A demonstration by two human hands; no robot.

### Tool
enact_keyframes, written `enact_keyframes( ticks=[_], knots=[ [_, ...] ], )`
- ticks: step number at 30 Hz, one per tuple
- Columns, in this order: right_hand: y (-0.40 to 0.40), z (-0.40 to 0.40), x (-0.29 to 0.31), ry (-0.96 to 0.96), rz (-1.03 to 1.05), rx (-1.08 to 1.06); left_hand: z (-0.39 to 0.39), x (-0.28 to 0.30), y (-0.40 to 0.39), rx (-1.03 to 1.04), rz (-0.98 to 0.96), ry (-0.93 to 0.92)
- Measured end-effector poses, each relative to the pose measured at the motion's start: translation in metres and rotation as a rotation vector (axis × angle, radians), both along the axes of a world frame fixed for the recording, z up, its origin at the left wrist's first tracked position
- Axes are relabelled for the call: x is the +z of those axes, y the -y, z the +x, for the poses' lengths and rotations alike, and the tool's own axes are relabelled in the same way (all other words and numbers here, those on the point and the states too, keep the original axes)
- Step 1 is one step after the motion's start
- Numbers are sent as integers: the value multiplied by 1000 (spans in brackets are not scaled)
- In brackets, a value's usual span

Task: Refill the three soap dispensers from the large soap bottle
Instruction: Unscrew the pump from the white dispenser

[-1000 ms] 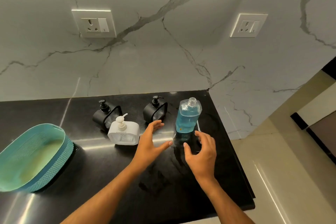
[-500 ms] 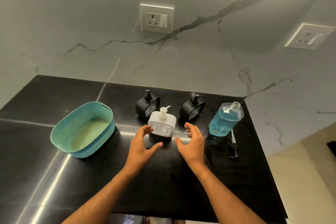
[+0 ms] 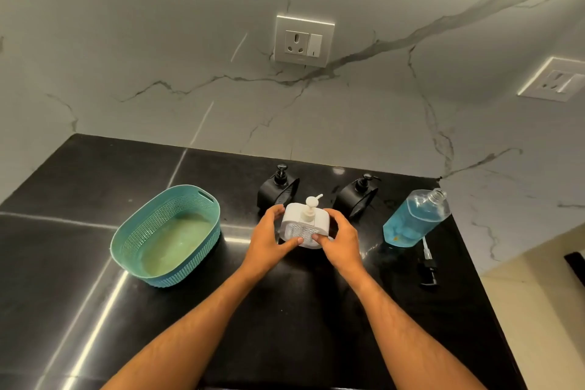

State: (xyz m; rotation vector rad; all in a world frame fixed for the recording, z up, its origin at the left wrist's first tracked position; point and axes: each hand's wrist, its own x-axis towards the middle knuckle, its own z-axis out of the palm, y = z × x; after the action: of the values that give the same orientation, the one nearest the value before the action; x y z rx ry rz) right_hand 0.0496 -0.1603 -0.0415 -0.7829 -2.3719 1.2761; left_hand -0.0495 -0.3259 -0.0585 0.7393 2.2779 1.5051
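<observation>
Both forearms outstretched, left hand [image 3: 269, 239] and right hand [image 3: 342, 241] curled inward, thumbs facing.

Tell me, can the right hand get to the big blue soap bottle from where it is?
Probably yes. The right hand grips the white dispenser now, so it must let go first. The big soap bottle stands open just to its right on the black counter, with nothing between them.

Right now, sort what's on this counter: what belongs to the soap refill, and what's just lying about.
For the job:
white dispenser, gripped by left hand and right hand
two black dispensers
large soap bottle, uncapped, blue soap inside
its pump, lying beside it

Lying about:
teal basket
wall sockets
</observation>
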Motion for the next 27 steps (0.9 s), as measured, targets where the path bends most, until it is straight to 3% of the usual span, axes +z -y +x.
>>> enact_keyframes(
  ticks=[16, 22, 27],
  knots=[
    [8, 32, 21, 2, -88, 27, -7, 12, -12, -228, 89, 9],
    [13, 42, 38, -150, 244, -69, 2, 25, -21, -174, 147, -32],
    [22, 30, 56, -98, 408, -177, 14, 28, -27, -187, 134, -84]
  ],
)
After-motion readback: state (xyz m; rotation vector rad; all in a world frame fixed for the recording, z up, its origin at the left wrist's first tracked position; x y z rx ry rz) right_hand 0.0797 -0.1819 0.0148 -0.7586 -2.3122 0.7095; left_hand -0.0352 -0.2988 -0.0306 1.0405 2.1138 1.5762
